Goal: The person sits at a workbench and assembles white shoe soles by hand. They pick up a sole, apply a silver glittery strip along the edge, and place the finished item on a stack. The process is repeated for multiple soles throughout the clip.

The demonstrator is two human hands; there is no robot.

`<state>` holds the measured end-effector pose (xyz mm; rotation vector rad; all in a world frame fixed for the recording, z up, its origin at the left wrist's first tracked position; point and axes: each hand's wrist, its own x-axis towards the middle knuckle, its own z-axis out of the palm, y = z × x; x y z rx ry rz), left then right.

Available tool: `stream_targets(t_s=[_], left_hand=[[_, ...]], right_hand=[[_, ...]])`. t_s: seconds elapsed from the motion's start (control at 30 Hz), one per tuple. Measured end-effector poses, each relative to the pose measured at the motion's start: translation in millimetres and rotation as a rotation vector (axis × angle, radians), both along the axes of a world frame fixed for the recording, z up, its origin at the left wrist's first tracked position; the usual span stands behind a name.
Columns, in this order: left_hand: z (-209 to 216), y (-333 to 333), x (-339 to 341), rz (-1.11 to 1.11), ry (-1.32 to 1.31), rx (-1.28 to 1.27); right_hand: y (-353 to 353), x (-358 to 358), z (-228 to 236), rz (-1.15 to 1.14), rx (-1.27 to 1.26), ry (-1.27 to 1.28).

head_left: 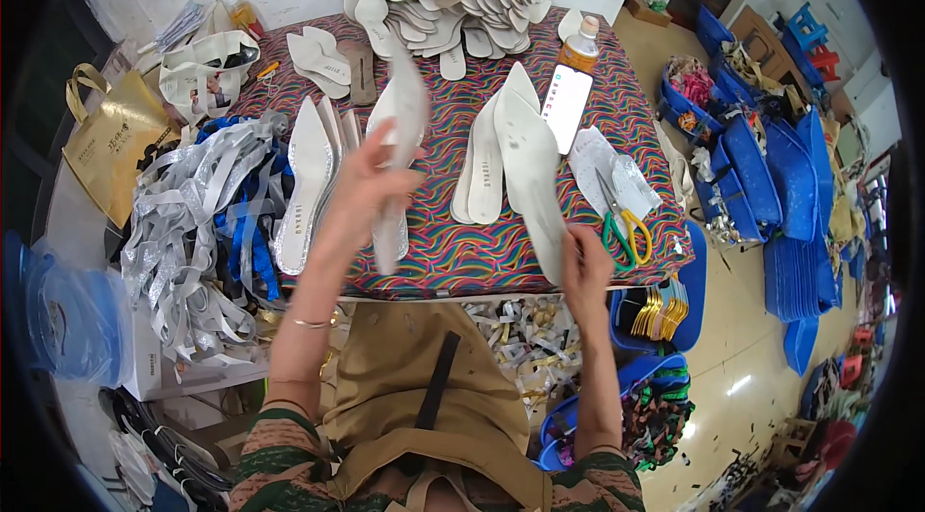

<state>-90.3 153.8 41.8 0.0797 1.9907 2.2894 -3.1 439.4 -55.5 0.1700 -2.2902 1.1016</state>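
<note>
Centrally, table with swirl-patterned cloth [462,252]; heap of white insoles [453,1] at 12 o'clock. Left hand [366,186] closed around blurred white insole [400,141], raised over table. Right hand [585,266] pinching heel end of long white insole [530,170] at table's 5 o'clock edge. Scissors [621,223] at 3 o'clock of it

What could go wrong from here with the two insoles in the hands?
The right hand pinches a white insole only by its heel at the table edge; it might slip off. The left hand lifts a blurred insole that may brush neighbouring ones. Scissors lie close by.
</note>
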Motion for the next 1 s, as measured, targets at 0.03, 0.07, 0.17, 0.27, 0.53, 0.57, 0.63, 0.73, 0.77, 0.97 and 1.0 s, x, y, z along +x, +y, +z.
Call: stream_targets(t_s=[0.03,0.07,0.17,0.27,0.53,0.57,0.63,0.73,0.77,0.97,1.0], left_hand=[[-13.8,19.1,-4.4,-0.011,-0.025,0.024],[-24.7,34.2,-11.1,-0.025,0.04,0.018],[-77.6,68.9,-50.5,0.01,0.174,-0.141],[-103.8,86.4,-67.3,0.151,0.38,-0.46],[-71.7,22.2,9.5,0.097,0.37,-0.319],[-62.3,1.5,25.8,0.047,0.308,-0.231],[-64.8,-37.0,51.0,0.134,0.319,-0.332],[-52.8,-96.2,106.7,0.248,0.124,-0.308],[-58.8,-108.5,125.2,0.277,0.061,-0.204],[-151.7,-177.3,222.5,0.256,-0.227,-0.508],[-146.1,-181.2,224.4,0.275,-0.228,-0.471]], right_hand=[[-10.7,-14.0,-1.2,-0.011,-0.077,-0.068],[-19.3,-32.2,-14.1,-0.041,-0.204,-0.095],[-27.5,-67.9,-34.1,-0.087,-0.245,-0.182],[-20.6,-80.1,-65.0,-0.153,0.156,-0.058],[-43.2,13.4,-25.1,-0.032,-0.107,-0.203],[-47.6,23.8,-35.2,0.047,-0.075,-0.165],[-71.3,49.7,-27.2,0.165,-0.045,-0.242],[-90.3,68.8,-61.9,0.343,-0.017,-0.444],[-99.6,74.0,-71.3,0.406,-0.056,-0.456],[-136.4,91.2,-95.9,0.716,0.132,-0.652],[-144.4,90.3,-93.2,0.766,0.187,-0.657]])
